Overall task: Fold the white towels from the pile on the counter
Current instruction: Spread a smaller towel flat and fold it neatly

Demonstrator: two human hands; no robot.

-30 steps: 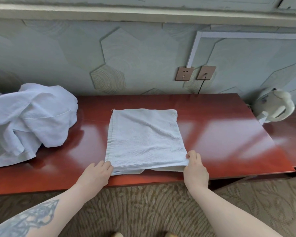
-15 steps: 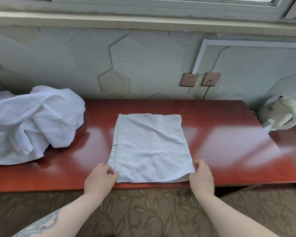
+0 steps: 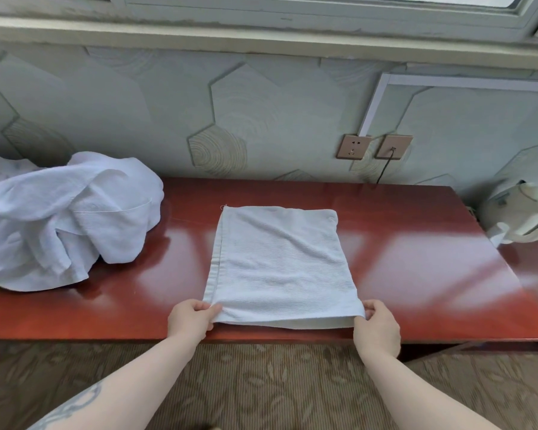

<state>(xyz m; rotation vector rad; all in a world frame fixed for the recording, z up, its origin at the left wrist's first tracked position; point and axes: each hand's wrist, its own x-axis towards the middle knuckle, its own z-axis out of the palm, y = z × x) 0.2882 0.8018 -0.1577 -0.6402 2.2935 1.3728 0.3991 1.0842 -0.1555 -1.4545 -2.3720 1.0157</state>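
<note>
A white towel (image 3: 280,265) lies folded in a flat rectangle in the middle of the red-brown counter (image 3: 416,274). My left hand (image 3: 191,318) pinches its near left corner. My right hand (image 3: 378,325) pinches its near right corner, where the top layer is lifted a little off the layer beneath. The pile of crumpled white towels (image 3: 59,218) sits on the counter's left end, apart from both hands.
A white electric kettle (image 3: 522,215) stands at the right end of the counter, beyond its edge step. Two wall sockets (image 3: 375,147) sit above the counter, one with a black cord. Patterned carpet (image 3: 261,386) lies below the counter's front edge.
My view has tilted up and moved closer. Both hands slid onto the towel's near corners and now pinch them; the near edge lies further onto the counter.
</note>
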